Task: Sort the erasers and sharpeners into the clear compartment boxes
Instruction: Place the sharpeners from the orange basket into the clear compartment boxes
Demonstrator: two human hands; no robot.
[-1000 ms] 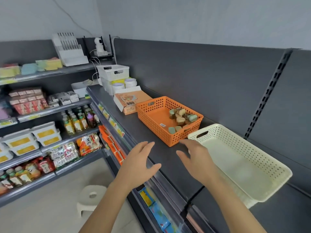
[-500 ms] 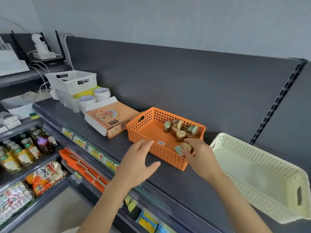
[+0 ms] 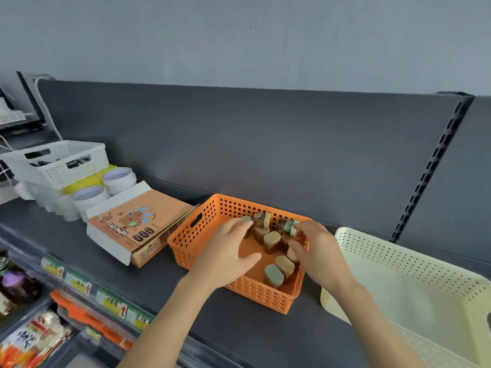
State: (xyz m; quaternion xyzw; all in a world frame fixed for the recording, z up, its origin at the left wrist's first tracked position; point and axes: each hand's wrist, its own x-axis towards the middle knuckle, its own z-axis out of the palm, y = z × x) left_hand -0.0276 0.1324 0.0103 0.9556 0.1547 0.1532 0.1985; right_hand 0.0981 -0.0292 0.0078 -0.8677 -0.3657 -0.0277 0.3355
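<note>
1. Left grip (image 3: 225, 252) hangs wide over the orange basket (image 3: 186, 243), fingertips at a green-topped piece (image 3: 246, 219) just ahead of it.
2. Right grip (image 3: 317, 248) curls beside another green piece (image 3: 291, 227) — whether it pinches it, I cannot tell.
3. Loose pieces (image 3: 272, 241) lie between both grips — best pinch one by its sides, lift straight, avoid toppling neighbours.
4. No clear compartment boxes show.

"CAPYBARA" on the orange box (image 3: 138, 227)
</note>
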